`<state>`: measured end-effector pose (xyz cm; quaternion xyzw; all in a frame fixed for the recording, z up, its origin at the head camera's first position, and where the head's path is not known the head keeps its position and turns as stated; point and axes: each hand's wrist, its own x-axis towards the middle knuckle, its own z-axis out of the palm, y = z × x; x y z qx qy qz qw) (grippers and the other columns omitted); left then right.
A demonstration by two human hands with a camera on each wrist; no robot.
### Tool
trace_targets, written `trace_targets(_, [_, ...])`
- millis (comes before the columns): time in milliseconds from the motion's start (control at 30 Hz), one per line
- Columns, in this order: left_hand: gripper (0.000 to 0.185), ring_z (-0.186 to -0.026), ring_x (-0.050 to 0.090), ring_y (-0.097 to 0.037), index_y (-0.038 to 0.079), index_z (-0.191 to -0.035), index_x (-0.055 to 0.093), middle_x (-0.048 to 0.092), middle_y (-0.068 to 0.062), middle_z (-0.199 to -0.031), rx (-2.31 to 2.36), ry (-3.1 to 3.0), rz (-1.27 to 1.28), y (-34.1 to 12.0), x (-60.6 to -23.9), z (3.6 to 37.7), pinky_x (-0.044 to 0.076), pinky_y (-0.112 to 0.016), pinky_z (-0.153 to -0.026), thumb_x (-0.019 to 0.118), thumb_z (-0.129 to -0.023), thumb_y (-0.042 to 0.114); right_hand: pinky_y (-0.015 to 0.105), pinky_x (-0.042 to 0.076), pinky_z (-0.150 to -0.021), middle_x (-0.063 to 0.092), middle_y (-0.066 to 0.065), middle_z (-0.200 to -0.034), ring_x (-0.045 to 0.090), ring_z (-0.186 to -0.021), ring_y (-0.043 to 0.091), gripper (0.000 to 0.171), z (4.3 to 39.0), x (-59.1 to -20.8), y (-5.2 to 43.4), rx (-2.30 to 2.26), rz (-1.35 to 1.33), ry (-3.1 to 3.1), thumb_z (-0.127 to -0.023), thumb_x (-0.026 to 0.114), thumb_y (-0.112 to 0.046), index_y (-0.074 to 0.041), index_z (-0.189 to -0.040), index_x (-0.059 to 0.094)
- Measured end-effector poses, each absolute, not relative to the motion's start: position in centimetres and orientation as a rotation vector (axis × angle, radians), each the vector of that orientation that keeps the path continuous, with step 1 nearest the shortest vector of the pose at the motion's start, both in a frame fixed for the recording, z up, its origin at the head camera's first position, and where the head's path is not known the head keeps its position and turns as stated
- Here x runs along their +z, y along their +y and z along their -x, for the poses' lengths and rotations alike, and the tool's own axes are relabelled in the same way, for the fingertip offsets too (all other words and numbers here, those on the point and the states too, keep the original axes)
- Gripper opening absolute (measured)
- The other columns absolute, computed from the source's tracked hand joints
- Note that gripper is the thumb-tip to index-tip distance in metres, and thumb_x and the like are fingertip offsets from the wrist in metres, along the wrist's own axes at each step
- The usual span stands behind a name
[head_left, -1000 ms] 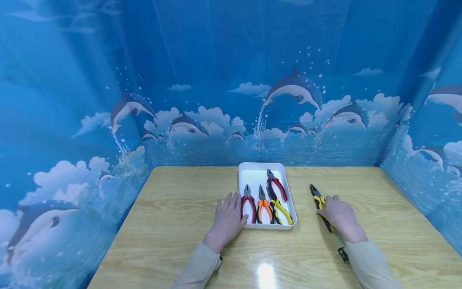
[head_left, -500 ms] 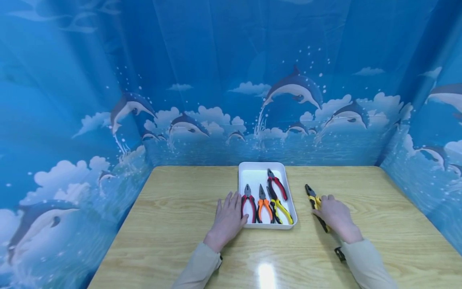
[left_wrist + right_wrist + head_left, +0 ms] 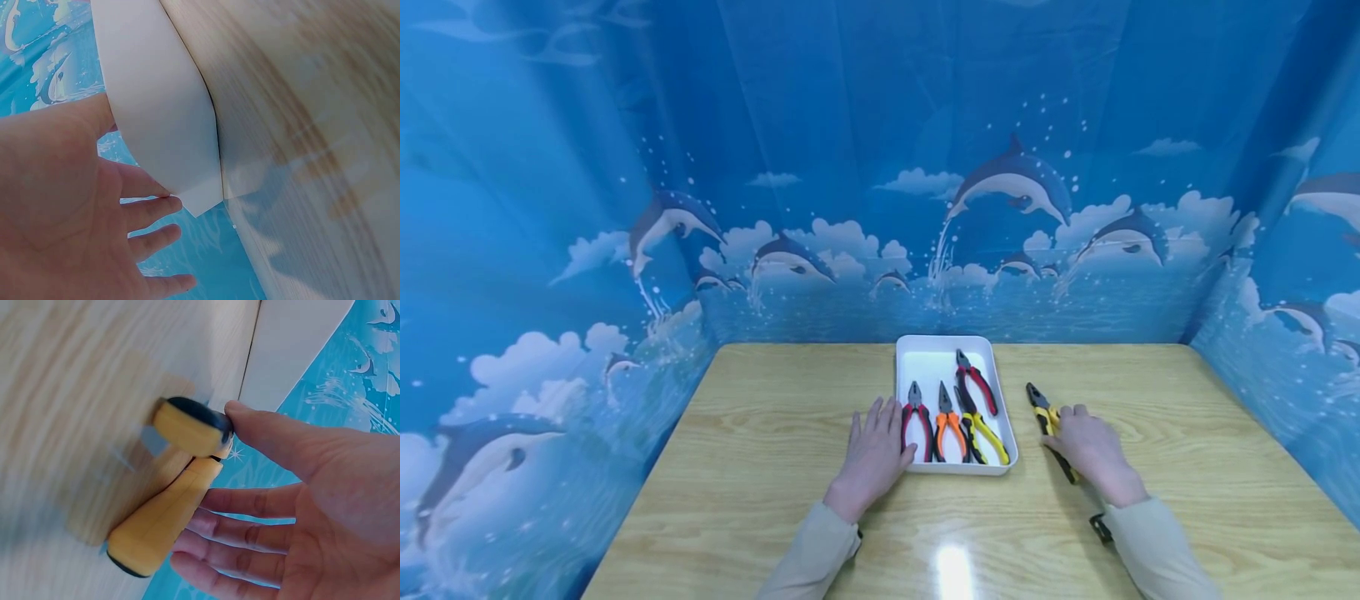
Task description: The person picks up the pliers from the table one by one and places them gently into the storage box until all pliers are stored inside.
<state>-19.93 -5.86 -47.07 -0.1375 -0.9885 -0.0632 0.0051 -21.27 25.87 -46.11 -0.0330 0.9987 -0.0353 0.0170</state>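
My right hand (image 3: 1092,448) grips a pair of pliers (image 3: 1040,400) with yellow and black handles, to the right of the tray. Its dark head points away from me; in the right wrist view the thumb and fingers hold the yellow handles (image 3: 165,515), near the wood. My left hand (image 3: 872,454) lies at the near left corner of the white tray (image 3: 955,469), fingers extended and touching its outer wall (image 3: 156,94), thumb at the rim. Inside lie red-handled pliers (image 3: 916,421), orange-handled long-nose pliers (image 3: 945,400), yellow-handled pliers (image 3: 988,437) and more red-handled pliers (image 3: 977,387) at the back right.
The wooden table (image 3: 760,492) carries the tray near its back edge. Blue dolphin-printed curtains (image 3: 850,167) stand behind and at both sides. A small black object (image 3: 1101,528) shows at the right wrist.
My right hand has shifted left toward the tray with the yellow and black pliers in its grip. The left hand and the tray have stayed in place.
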Motion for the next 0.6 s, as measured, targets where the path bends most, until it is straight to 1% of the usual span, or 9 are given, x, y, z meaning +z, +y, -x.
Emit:
trace_targets(333, [0.074,-0.152,0.026,-0.035,0.003,-0.157,0.033,0.032,-0.014,-0.163,-0.18,-3.106,0.421,-5.88,-47.02,19.99,0.026,-0.062,-0.12,0.053,-0.102,0.05,0.029,0.047,-0.048,0.053,0.019,-0.084,0.05,-0.061,0.022,0.058,21.28,-46.04,25.38,-0.102,0.107,3.089,-0.092,0.074,-0.036,0.017,-0.108,0.058])
trace_targets(533, [0.074,-0.152,0.026,-0.035,0.004,-0.157,0.034,0.033,-0.014,-0.163,-0.171,-3.111,0.426,-5.84,-46.9,19.96,0.026,-0.062,-0.12,0.053,-0.102,0.05,0.032,0.047,-0.046,0.053,0.018,-0.082,0.05,-0.06,0.023,0.062,21.14,-46.01,25.42,-0.128,0.133,3.073,-0.091,0.073,-0.043,0.017,-0.097,0.059])
trace_targets(600, [0.074,-0.152,0.026,-0.035,0.003,-0.157,0.034,0.033,-0.015,-0.163,-0.175,-3.11,0.429,-5.85,-46.85,19.92,0.026,-0.062,-0.12,0.053,-0.102,0.05,0.032,0.047,-0.046,0.053,0.02,-0.084,0.05,-0.059,0.023,0.063,21.18,-46.09,25.37,-0.128,0.13,3.063,-0.092,0.073,-0.044,0.017,-0.097,0.058])
